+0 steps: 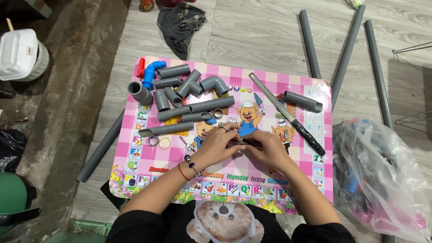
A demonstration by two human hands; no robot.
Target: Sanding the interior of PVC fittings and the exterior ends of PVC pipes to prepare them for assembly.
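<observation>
From where I watch, both hands meet at the middle of the pink checked board (pixel 135 155), and the step in hand looks to me like fiddling a small grey fitting (pixel 245 142) between the fingertips. The left hand (pixel 215 146) curls its fingers narrow around one end of that piece, and the right hand (pixel 266 148) pinches the other end just as tightly; the piece itself is mostly hidden, so I cannot tell its exact shape. My judgement is that the next move calls for a steady twist or press with both grips kept close, since the part is small and easy to drop. At about eleven o'clock from the hands lies a heap of grey pipe pieces and elbows (pixel 189 90), with a blue fitting (pixel 150 73) at its far-left edge. At one o'clock a long knife with a dark handle (pixel 288 114) lies slantwise, and a short grey tube (pixel 302 101) sits just beyond it. At three o'clock a clear plastic bag (pixel 382 180) slumps on the pale plank floor (pixel 252 31). Long grey pipes (pixel 346 49) lie at one to two o'clock, a dark cloth (pixel 180 24) at twelve, and a white canister (pixel 20 54) far off at ten.
</observation>
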